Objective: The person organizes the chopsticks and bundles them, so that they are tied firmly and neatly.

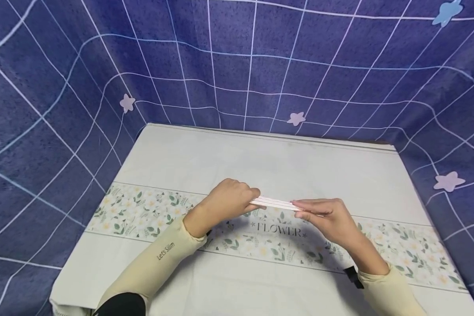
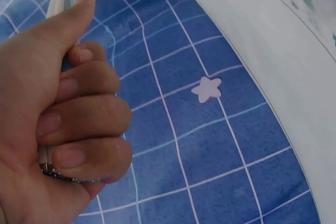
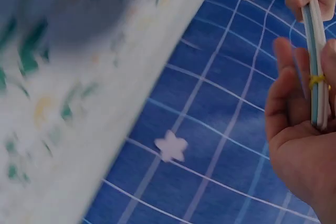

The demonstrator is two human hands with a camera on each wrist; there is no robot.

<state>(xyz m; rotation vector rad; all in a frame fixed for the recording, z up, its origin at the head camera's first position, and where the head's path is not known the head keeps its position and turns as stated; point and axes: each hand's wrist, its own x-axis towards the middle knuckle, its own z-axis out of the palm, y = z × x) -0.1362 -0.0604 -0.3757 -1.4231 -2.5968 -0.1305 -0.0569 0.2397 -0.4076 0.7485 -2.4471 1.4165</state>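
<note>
A slim, straight bundle of flat strips (image 1: 275,203), pale in the head view, spans the gap between both hands above the table. White and teal layers show in the right wrist view, where a yellow band (image 3: 317,81) circles the strips (image 3: 314,40). My left hand (image 1: 229,199) grips one end, its fingers curled round it and its thumb lying along it. A dark tip (image 2: 46,168) shows below the palm in the left wrist view. At the other end, my right hand (image 1: 332,219) pinches the bundle between thumb and fingers. Exactly what the bundle is, I cannot tell.
Beneath the hands lies a white table cover (image 1: 260,153) with a flower-print strip and the word FLOWER. Blue cloth (image 1: 229,70) with a white grid and stars hangs behind and on both sides. The table's far edge meets that cloth.
</note>
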